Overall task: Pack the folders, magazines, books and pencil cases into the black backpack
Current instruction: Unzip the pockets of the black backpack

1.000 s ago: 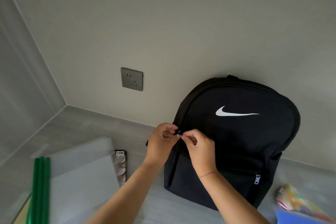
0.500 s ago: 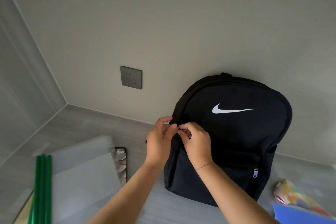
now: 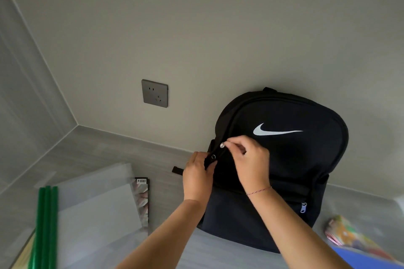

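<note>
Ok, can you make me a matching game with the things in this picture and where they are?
Things:
1. black backpack
2. wall socket
3. green folder spines
4. blue folder

Places:
A. bottom right corner
B. leaning on the wall, both hands on its zipper
C. bottom left, on the floor
D. on the wall, left of the bag

Pairs: 1-B, 2-D, 3-C, 4-A
</note>
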Demonstrator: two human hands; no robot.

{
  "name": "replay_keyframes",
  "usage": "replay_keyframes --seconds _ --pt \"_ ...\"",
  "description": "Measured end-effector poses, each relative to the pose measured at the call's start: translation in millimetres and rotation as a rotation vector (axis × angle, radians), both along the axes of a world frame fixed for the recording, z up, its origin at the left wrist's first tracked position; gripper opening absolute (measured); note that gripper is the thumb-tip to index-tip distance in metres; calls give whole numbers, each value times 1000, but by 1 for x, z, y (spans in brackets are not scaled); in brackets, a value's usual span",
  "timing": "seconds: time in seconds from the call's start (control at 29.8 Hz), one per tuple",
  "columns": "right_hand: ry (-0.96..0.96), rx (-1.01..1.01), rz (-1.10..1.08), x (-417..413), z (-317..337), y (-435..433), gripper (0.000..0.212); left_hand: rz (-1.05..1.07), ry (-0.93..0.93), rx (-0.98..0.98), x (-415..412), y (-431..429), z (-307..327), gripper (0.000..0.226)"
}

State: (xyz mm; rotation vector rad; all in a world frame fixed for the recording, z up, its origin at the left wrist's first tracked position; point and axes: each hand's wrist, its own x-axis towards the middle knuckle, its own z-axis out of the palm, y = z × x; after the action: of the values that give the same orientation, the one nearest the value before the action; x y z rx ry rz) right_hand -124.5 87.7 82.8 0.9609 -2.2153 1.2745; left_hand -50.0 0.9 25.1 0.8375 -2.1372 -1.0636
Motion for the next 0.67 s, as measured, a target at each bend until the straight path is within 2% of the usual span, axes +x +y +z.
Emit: replay_keyframes --seconds 0.17,0.34,0.5,0.67 --pt "-83 -176 -42 -17 31 16 5 -63 29 81 3 -8 5 17" --pt "-151 -144 24 -11 32 17 3 -238 198 32 -13 -3 58 42" --pt "-153 -155 14 -17 42 24 3 -245 172 7 -31 -6 84 8" --pt "-245 -280 -36 -30 67 38 3 -238 116 -11 -30 -18 86 6"
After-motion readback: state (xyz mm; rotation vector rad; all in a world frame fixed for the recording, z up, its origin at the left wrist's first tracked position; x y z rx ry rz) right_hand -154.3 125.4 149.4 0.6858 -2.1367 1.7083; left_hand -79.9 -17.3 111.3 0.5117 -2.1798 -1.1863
